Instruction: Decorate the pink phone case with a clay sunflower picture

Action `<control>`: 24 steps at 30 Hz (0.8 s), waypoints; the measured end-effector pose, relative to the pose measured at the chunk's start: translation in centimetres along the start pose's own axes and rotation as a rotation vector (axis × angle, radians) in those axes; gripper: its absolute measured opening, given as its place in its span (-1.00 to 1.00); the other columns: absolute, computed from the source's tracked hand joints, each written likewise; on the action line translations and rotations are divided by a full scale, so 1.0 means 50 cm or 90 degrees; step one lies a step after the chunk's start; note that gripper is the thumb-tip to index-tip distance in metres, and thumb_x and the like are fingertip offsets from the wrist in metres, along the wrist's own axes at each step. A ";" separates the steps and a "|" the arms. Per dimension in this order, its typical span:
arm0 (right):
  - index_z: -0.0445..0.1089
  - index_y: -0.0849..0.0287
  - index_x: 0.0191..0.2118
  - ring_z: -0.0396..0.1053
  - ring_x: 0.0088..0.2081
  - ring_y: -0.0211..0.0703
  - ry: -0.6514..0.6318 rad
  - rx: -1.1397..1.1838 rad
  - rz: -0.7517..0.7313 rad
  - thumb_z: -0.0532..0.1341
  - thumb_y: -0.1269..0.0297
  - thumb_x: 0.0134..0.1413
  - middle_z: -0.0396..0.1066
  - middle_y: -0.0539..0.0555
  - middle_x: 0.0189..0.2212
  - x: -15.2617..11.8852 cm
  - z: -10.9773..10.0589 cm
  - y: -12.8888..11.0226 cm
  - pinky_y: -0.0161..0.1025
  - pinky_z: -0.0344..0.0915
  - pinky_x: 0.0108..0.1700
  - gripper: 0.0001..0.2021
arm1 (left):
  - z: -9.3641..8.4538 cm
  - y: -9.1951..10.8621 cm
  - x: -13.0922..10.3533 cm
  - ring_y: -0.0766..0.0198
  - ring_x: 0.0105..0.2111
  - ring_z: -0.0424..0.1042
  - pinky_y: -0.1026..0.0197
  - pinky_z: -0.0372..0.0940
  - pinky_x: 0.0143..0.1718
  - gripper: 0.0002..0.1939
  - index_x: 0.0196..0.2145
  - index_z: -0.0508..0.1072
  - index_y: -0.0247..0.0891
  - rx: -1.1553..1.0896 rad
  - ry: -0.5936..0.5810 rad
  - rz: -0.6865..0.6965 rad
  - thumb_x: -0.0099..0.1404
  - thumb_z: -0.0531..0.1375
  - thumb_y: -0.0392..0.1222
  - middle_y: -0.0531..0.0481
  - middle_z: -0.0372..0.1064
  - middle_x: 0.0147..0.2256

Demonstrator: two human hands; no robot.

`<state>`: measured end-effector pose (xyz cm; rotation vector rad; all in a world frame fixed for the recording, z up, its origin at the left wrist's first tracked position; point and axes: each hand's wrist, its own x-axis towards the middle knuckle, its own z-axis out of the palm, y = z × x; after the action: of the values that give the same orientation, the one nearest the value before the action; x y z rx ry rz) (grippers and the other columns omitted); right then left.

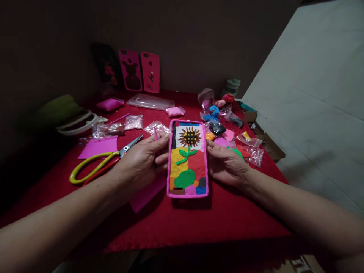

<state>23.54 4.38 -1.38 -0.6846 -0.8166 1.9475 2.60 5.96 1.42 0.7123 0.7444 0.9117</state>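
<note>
Between my two hands a phone case (194, 161) is held up, its face covered in coloured clay patches inside a pink border. A sunflower with a black and yellow centre and a green stem decorates it. My left hand (148, 155) grips the case's left edge, with a thin pink stick (156, 133) standing up by its fingers. On the right edge, my right hand (226, 161) holds the case between thumb and fingers, most of them hidden behind it. Scissors (98, 165) with yellow and red handles lie beside my left wrist.
Two pink phone cases (150, 72) and a black one (107, 64) lean at the back. Bagged clay (217, 127) lies heaped at right. Pink sheets (98, 147), a clear case (150, 101) and white rings (79, 124) rest on the red cloth (222, 220). Cardboard boxes (269, 144) stand beyond the right edge.
</note>
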 end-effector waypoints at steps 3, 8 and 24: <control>0.48 0.05 -0.02 0.48 0.07 -0.10 -0.028 0.004 -0.020 0.34 0.32 0.10 0.56 0.01 0.00 -0.006 0.003 0.000 -0.01 0.26 0.26 -0.70 | 0.002 0.000 0.001 0.49 -0.74 -0.09 0.42 -0.03 -0.70 -0.76 -0.40 0.35 -0.29 -0.004 0.002 0.011 0.45 0.05 -0.28 0.20 -0.02 -0.67; 0.50 0.07 0.00 0.53 -0.06 -0.17 -0.022 0.016 -0.019 0.39 0.34 0.04 0.60 -0.03 -0.10 -0.013 0.010 0.000 -0.08 0.32 0.21 -0.65 | 0.006 0.000 0.007 0.48 -0.74 -0.13 0.42 -0.08 -0.73 -0.72 -0.48 0.26 -0.25 0.007 -0.009 0.012 0.44 0.05 -0.31 0.20 -0.05 -0.68; 0.47 0.16 -0.17 0.51 -0.26 -0.20 0.083 -0.024 -0.027 0.42 0.33 -0.04 0.56 0.01 -0.29 -0.013 0.004 0.001 -0.21 0.40 -0.08 -0.74 | -0.005 0.005 0.012 0.38 -0.77 0.08 0.39 -0.01 -0.77 -0.70 -0.45 0.44 -0.32 0.111 0.051 -0.017 0.39 0.01 -0.30 0.05 0.15 -0.74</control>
<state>23.67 3.72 -1.23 -0.8021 -0.7829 1.8336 2.55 6.66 1.32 0.8213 0.9104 0.8617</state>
